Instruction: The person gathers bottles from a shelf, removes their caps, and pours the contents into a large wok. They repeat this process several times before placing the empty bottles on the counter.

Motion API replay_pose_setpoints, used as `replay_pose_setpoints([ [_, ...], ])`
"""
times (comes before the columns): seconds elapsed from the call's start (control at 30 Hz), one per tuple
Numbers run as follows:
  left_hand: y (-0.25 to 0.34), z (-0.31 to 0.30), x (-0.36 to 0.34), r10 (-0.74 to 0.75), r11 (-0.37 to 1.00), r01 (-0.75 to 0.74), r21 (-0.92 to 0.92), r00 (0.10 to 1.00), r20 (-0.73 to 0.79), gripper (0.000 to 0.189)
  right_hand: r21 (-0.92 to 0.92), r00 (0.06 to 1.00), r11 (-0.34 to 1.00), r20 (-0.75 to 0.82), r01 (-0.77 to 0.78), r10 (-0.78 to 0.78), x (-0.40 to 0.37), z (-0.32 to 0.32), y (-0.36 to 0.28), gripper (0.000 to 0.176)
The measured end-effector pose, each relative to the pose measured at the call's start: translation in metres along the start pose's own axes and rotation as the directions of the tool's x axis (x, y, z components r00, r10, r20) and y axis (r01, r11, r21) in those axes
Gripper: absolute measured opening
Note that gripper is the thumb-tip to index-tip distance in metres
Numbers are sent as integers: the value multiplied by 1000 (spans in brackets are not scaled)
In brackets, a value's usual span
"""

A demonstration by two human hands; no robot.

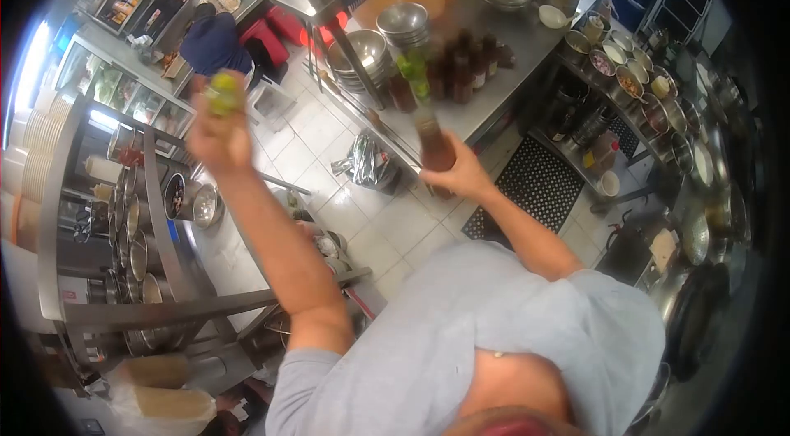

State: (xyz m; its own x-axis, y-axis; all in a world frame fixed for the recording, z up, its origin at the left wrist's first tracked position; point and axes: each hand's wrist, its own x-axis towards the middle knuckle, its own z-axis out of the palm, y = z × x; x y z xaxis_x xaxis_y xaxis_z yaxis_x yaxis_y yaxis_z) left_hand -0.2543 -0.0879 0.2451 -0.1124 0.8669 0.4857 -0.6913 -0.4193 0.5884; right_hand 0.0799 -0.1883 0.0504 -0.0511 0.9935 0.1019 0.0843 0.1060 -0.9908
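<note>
Left hand (220,133) raised over the floor, fingers curled on a yellow-green item (223,95); blur keeps us from telling what it is or how tight the grip. In our right hand (463,173), fingers wrap the lower part of a bottle (434,140), brown-red below, green at its upper end, beside the metal table's edge (381,130). Beyond, dark bottles (466,74) stand grouped near stacked metal bowls (402,22). A person in dark blue (212,43) bends at a far counter.
</note>
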Motion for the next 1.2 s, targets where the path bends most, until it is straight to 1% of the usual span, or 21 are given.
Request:
replay_pose_setpoints([
  [0.03,-32,-27,-22,-90,995,94,-42,992,89,43,-25,996,996,-34,-82,81,8,-6,-6,67],
  [0.07,-67,-42,-48,-197,973,189,-132,979,-50,43,-34,992,999,-124,-32,28,21,-8,28,65],
  [0.1,-104,-49,-73,-272,959,241,-147,927,-257,38,-30,981,1000,-192,7,-13,37,-9,67,71],
  [0.13,-141,-73,-101,-404,910,359,-205,878,-257,37,-32,965,998,-257,46,-52,51,-11,91,78],
  [0.17,-172,-84,-130,-525,838,464,-286,828,-195,36,-59,967,998,-254,8,-23,61,-17,90,78],
  [0.2,-191,-83,-155,-602,798,577,-174,758,-250,38,-83,968,996,-251,-28,7,69,-23,83,79],
  [0.27,-233,-91,-187,-688,725,642,-248,665,-291,40,-190,959,981,-284,-44,-13,85,-28,93,80],
  [0.33,-242,-71,-194,-642,759,633,-153,685,-345,40,-357,933,934,-337,-1,-128,108,-30,121,81],
  [0.43,-255,-54,-190,-572,767,640,50,716,-400,43,-240,971,965,-236,-104,46,115,-39,121,83],
  [0.5,-270,-58,-181,-502,713,635,296,758,-417,47,-385,977,922,-209,-49,-35,124,-43,141,82],
  [0.53,-284,-65,-177,-458,649,616,447,785,-417,49,-455,979,890,-192,-26,-69,124,-47,148,82],
  [0.6,-319,-75,-169,-358,482,537,692,842,-404,52,-451,990,891,-139,-54,-10,122,-57,155,84],
  [0.7,-383,-79,-147,-184,171,367,915,924,-336,50,-376,995,922,-61,-95,78,121,-70,158,85],
  [0.73,-401,-77,-143,-124,58,327,943,940,-318,48,-342,993,932,-32,-116,112,119,-75,157,85],
  [0.77,-416,-78,-139,-67,-57,290,955,954,-293,47,-316,999,948,-43,-42,30,120,-76,158,85],
  [0.87,-444,-87,-138,-64,-220,241,945,963,-261,45,-297,991,954,119,-26,64,135,-84,153,84],
  [0.9,-447,-88,-140,-83,-280,240,930,959,-272,51,-359,997,933,76,36,-9,135,-81,182,81],
  [0.97,-449,-103,-152,39,-279,174,944,985,-170,55,-351,996,936,90,31,1,138,-80,188,80],
  [1.03,-420,-68,-146,85,-123,426,896,904,-418,65,-357,996,934,91,11,23,138,-79,179,79],
  [1.17,-423,-127,-125,24,-172,156,973,988,-154,72,-366,990,928,83,-73,111,138,-80,166,77],
  [1.2,-423,-132,-111,-6,-96,182,979,983,-183,72,-360,987,928,84,-95,134,139,-80,166,76],
])
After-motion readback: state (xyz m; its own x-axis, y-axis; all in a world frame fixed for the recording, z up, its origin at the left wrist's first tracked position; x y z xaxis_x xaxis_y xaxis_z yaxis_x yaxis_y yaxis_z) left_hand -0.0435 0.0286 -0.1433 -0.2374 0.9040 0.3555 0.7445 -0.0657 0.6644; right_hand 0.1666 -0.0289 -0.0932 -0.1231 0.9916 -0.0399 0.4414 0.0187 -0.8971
